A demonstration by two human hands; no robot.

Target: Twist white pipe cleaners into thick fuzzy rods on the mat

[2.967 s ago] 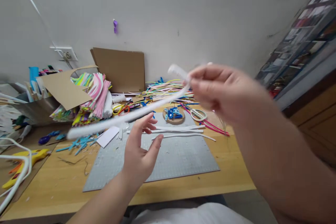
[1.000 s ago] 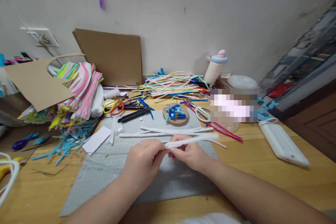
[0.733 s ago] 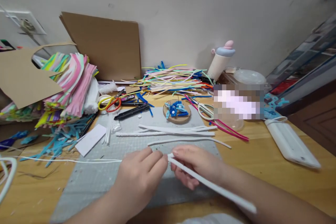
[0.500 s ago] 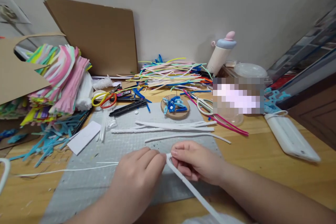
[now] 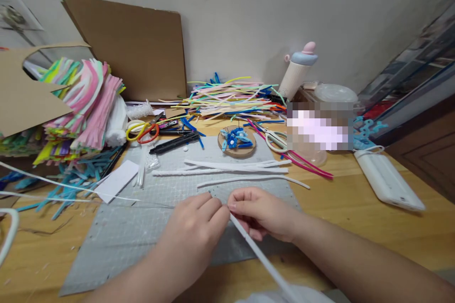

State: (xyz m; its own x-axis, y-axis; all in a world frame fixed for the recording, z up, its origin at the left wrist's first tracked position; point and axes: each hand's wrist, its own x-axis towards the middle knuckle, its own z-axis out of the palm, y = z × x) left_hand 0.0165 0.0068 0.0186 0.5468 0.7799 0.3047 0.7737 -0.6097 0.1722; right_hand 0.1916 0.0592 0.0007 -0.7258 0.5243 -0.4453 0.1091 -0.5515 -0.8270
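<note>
My left hand [image 5: 195, 227] and my right hand [image 5: 261, 210] meet fingertip to fingertip low over the grey cutting mat [image 5: 117, 241]. Both are pinched shut on the top end of a white pipe cleaner [image 5: 259, 255], which slants down to the right toward my lap. A thin white wire [image 5: 71, 189] stretches from my left fingers out to the left across the table. Several more white pipe cleaners [image 5: 234, 168] lie on the mat just beyond my hands.
A wooden disc with blue pieces [image 5: 236, 141], scissors [image 5: 275, 139] and a colourful strip pile [image 5: 231, 99] sit behind the mat. Pink and yellow pipe cleaner bundles [image 5: 85, 109] and cardboard [image 5: 138, 47] stand left. A white case [image 5: 389, 180] and a bottle [image 5: 296, 71] are right.
My hands came down from in front of my face to the mat. The white pipe cleaner swung from pointing right to slanting down toward me, and a thin white wire now stretches left.
</note>
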